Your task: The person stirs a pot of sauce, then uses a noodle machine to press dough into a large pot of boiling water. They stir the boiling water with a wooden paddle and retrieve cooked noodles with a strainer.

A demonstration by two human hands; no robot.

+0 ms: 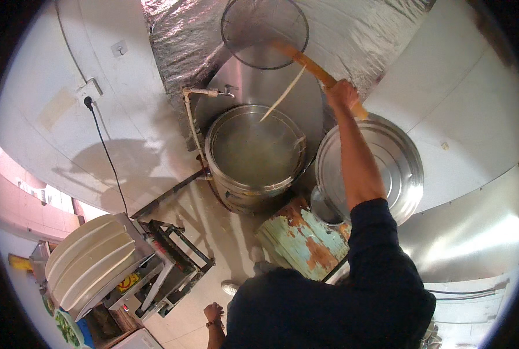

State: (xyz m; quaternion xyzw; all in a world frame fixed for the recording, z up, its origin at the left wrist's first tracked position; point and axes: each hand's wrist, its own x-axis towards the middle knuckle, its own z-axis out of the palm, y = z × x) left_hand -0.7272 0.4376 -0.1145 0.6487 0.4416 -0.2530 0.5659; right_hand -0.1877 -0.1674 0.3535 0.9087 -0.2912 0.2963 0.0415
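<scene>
My right hand (pixel 343 95) is closed round the orange-brown handle (pixel 314 67) of a large round wire-rimmed mesh strainer (pixel 264 65). The strainer is raised beyond a big round metal pot (pixel 210 152), in front of the foil-covered wall. A long pale strand (pixel 283 95) hangs from near the handle towards the pot. Cloudy liquid (pixel 257 152) fills part of the pot, and a few pale strands cling to its right inner wall. My left hand (pixel 214 312) hangs low at my side, its fingers curled, with nothing seen in it.
A large round metal lid (pixel 392 144) leans right of the pot, beside a small metal vessel (pixel 324 207) on a worn painted board (pixel 303 237). A tap (pixel 229 90) on a pipe stands behind the pot. Left are a metal-framed machine (pixel 172 261) and a plugged cable (pixel 106 152).
</scene>
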